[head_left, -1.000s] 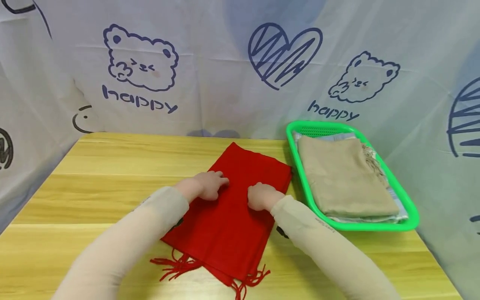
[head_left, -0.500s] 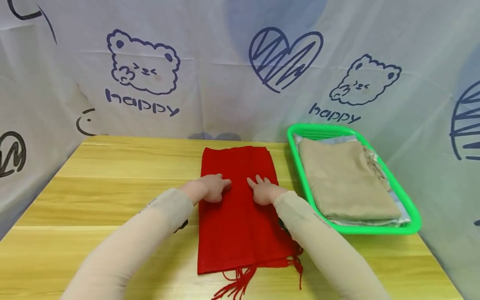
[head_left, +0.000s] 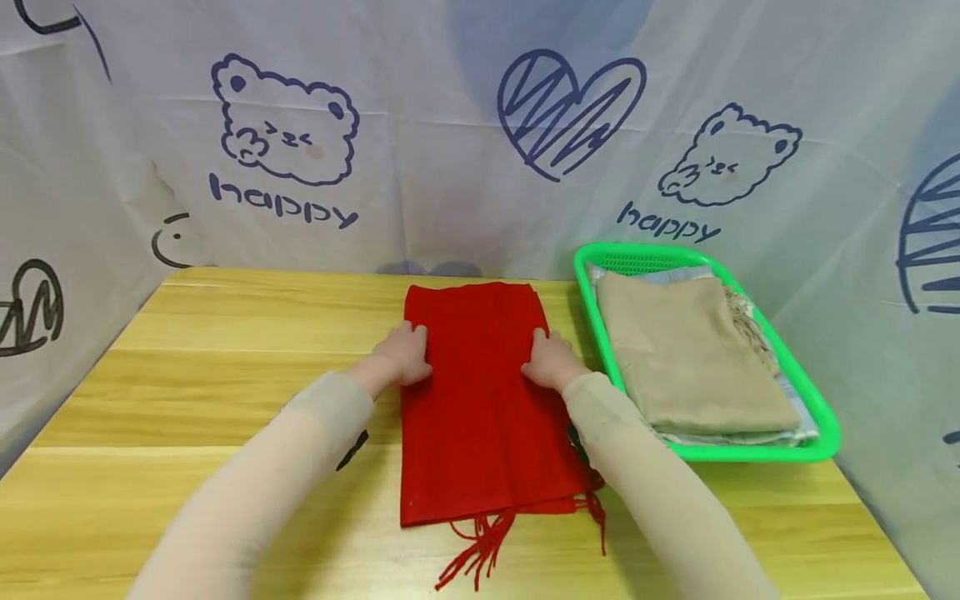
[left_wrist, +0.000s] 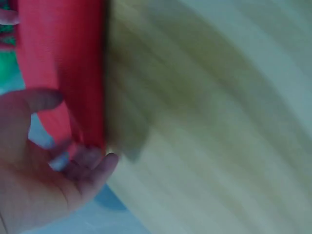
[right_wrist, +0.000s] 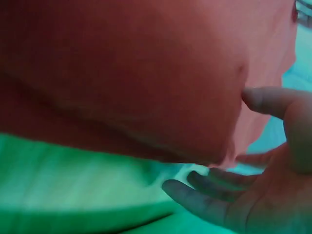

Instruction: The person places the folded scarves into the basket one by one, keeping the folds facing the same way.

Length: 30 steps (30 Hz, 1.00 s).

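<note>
A folded red scarf [head_left: 480,417] lies flat on the wooden table, its fringe [head_left: 486,546] toward me. At its left edge, my left hand [head_left: 401,354] has the thumb over the top of the cloth. In the left wrist view, the fingers [left_wrist: 92,165] are loosely bent along the cloth's side, well apart from the thumb. Across from it, my right hand [head_left: 553,360] is at the right edge. Its thumb [right_wrist: 265,100] touches the cloth in the right wrist view, while the fingers [right_wrist: 197,197] extend spread past the edge.
A green plastic basket [head_left: 757,452] stands close to the right of the scarf, holding a folded beige cloth [head_left: 690,358] over lighter bluish ones. Behind the wooden tabletop [head_left: 225,358] hangs a white curtain [head_left: 435,167] with blue drawings.
The scarf has turned from slanted to nearly straight, its near end swinging right. Both hands have since moved apart from its middle to its two side edges.
</note>
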Available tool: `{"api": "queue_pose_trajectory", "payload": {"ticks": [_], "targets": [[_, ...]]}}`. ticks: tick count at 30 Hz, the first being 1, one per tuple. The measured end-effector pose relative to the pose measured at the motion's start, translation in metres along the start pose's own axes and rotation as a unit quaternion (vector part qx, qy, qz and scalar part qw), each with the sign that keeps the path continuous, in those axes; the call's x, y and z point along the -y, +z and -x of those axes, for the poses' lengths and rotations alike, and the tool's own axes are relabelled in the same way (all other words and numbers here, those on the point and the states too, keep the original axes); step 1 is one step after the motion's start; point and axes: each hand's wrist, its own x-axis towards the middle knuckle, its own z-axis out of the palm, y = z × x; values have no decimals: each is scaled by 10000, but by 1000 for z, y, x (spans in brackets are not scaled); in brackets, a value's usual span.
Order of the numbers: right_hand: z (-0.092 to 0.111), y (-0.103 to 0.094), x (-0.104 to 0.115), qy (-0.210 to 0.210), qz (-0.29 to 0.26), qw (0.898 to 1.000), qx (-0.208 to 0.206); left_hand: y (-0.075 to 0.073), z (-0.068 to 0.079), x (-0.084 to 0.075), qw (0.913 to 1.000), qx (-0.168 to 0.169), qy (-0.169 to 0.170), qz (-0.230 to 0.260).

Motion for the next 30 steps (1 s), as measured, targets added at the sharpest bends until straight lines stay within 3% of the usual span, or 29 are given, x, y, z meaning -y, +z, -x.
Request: {"api": "queue_pose_trajectory", "payload": {"ticks": [3, 5, 7, 9, 12, 13, 15, 18, 20, 24, 26, 28, 30], "targets": [[-1, 0, -6, 290, -269, 9991, -130, 1, 2, 8, 9937, -177, -597, 931], [-2, 0, -8, 320, -534, 9980, -81, 2, 0, 13, 9823, -161, -799, 1684], [-11, 2, -12, 355, -839, 9958, -8, 7, -6, 19, 9647, -82, -906, 2473], [-35, 16, -30, 313, -1060, 9939, -30, 12, -13, 26, 9433, 90, -890, 3197], [-78, 43, -63, 311, -1355, 9902, -92, 16, -17, 31, 9166, 357, -878, 3884], [-93, 54, -74, 264, -1440, 9892, -112, 16, -17, 31, 9090, 460, -860, 4051], [-111, 65, -86, 325, -1757, 9839, 96, 14, -14, 29, 9019, 710, -761, 4192], [-127, 74, -92, 179, -1881, 9819, 145, 8, -7, 22, 8977, 989, -631, 4246], [-129, 72, -90, 68, -1824, 9829, 257, 5, -5, 18, 8994, 1006, -514, 4222], [-141, 76, -92, -376, -1479, 9877, -345, 6, -7, 12, 9142, 588, -399, 3989], [-150, 79, -94, -254, -1429, 9880, -521, 6, -10, 10, 9229, 309, -367, 3819], [-162, 85, -100, -225, -1372, 9863, -884, 8, -17, 12, 9263, 163, -364, 3746], [-170, 87, -103, -57, -1441, 9854, -905, 13, -27, 18, 9232, 79, -228, 3836]]}}
